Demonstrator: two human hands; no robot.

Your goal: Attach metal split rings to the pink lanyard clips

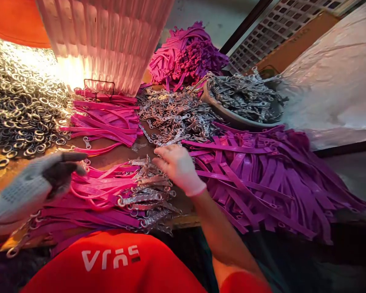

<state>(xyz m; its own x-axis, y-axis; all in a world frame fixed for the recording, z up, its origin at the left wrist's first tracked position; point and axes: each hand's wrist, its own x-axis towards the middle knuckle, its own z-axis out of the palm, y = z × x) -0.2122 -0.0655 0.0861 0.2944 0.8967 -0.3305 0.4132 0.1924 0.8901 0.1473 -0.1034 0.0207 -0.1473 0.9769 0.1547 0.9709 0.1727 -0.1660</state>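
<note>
My left hand (pixel 53 179), in a grey glove with a dark palm, hovers over the left ends of the near pink straps (pixel 106 185). Its fingers are stretched out and apart, a little blurred. My right hand (pixel 178 167), in a thin white glove, is at the near edge of a heap of silvery metal links (pixel 183 114). Those fingers are bent together; whatever lies between the tips cannot be made out. Below and left of it, metal link pieces (pixel 151 199) are fastened to the right ends of the near straps.
Loose metal rings (pixel 24 110) cover the left side beside a ribbed translucent panel (pixel 106 40). Farther pink straps (pixel 105 118) lie before the panel. Purple straps (pixel 256 175) spread on the right, below a tub (pixel 238 122) of metal links. A strap bundle (pixel 189 55) stands behind.
</note>
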